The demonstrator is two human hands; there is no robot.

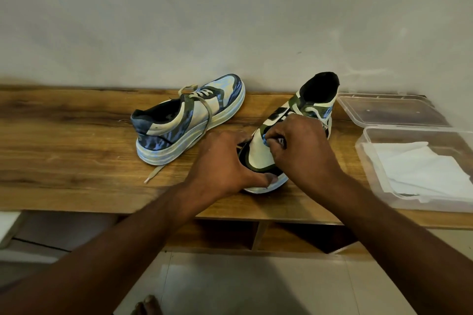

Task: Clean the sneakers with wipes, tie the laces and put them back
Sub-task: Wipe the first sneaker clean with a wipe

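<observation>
- Both hands work on the white, olive and black sneaker [263,158] at the front edge of the long wooden shelf [76,135]: the left hand [225,163] grips its toe, and the right hand [297,143] pinches something small and blue against its upper.
- Left of that sneaker stands the blue-and-white sneaker [184,120], apart, its beige laces [204,112] loose.
- Right of it, a clear plastic box [384,186] holds white wipes [422,169]; its clear lid [389,110] lies behind.
</observation>
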